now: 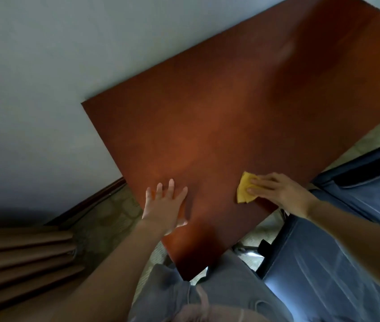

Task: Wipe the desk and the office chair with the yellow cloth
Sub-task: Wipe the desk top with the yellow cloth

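Table (230, 112): reddish-brown wooden top, set against a pale blue wall (56, 54).
Yellow cloth (243, 188): folded, lying flat on the table near its front edge.
Right hand (277, 191): fingers extended and laid flat over the cloth, pressing it to the wood.
Left hand (165, 205): palm down on the table near its side edge, fingers spread and straight, holding nothing.
Office chair (323, 263): blue, just beside the table on the right.
Curtain (21, 252): brown folds, lower left.
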`<state>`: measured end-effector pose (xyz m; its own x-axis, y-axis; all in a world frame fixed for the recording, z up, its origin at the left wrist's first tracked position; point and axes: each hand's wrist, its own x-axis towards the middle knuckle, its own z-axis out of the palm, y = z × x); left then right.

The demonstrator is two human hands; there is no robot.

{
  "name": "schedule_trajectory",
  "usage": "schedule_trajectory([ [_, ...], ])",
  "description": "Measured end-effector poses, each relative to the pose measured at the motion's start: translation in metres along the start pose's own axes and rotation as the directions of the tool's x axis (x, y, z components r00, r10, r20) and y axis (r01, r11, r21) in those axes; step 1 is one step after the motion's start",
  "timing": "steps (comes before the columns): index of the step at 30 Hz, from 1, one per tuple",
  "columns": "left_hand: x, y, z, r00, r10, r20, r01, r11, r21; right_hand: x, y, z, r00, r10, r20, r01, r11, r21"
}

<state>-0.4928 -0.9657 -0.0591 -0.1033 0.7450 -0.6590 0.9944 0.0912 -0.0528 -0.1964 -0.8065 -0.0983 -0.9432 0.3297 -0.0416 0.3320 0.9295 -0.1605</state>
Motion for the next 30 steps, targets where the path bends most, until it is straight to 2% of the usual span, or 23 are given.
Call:
schedule_trajectory([
  [3, 0.000, -0.006, -0.004, 1.000, 0.006, -0.021, -0.007, 0.999, -0.040, 0.028, 0.023, -0.007, 0.995, 0.096, -0.038, -0.093, 0.992, 0.083],
  [6, 0.000, -0.014, -0.011, 0.997, -0.003, -0.073, -0.009, 0.986, -0.168, 0.062, 0.024, -0.005, 0.950, 0.308, -0.047, -0.296, 0.941, 0.167],
  [8, 0.000, -0.020, -0.015, 0.995, -0.034, -0.093, 0.007, 0.963, -0.269, 0.083, 0.011, 0.000, 0.873, 0.483, -0.064, -0.460, 0.860, 0.220],
  [10, -0.001, -0.024, -0.016, 0.990, -0.073, -0.120, 0.031, 0.947, -0.318, 0.101, -0.010, 0.005, 0.764, 0.641, -0.081, -0.607, 0.755, 0.247],
  [12, -0.003, -0.026, -0.017, 0.984, -0.107, -0.146, 0.051, 0.938, -0.342, 0.112, -0.032, 0.010, 0.679, 0.729, -0.081, -0.691, 0.673, 0.265],
  [13, -0.004, -0.027, -0.017, 0.981, -0.120, -0.153, 0.059, 0.933, -0.354, 0.114, -0.042, 0.012, 0.669, 0.739, -0.079, -0.699, 0.661, 0.272],
  [20, -0.009, -0.022, -0.023, 0.963, -0.165, -0.215, 0.078, 0.929, -0.362, 0.115, -0.128, 0.024, 0.813, 0.561, -0.156, -0.493, 0.806, 0.327],
  [24, -0.003, -0.012, -0.028, 0.976, -0.117, -0.185, 0.052, 0.945, -0.323, 0.101, -0.169, 0.028, 0.858, 0.410, -0.309, -0.315, 0.896, 0.314],
  [27, 0.004, 0.001, -0.030, 0.986, -0.065, -0.151, 0.020, 0.960, -0.281, 0.081, -0.183, 0.039, 0.919, 0.194, -0.343, -0.120, 0.967, 0.225],
  [30, 0.012, 0.020, -0.029, 0.995, -0.021, -0.102, -0.003, 0.975, -0.224, 0.051, -0.185, 0.050, 0.951, -0.055, -0.304, 0.100, 0.985, 0.137],
])
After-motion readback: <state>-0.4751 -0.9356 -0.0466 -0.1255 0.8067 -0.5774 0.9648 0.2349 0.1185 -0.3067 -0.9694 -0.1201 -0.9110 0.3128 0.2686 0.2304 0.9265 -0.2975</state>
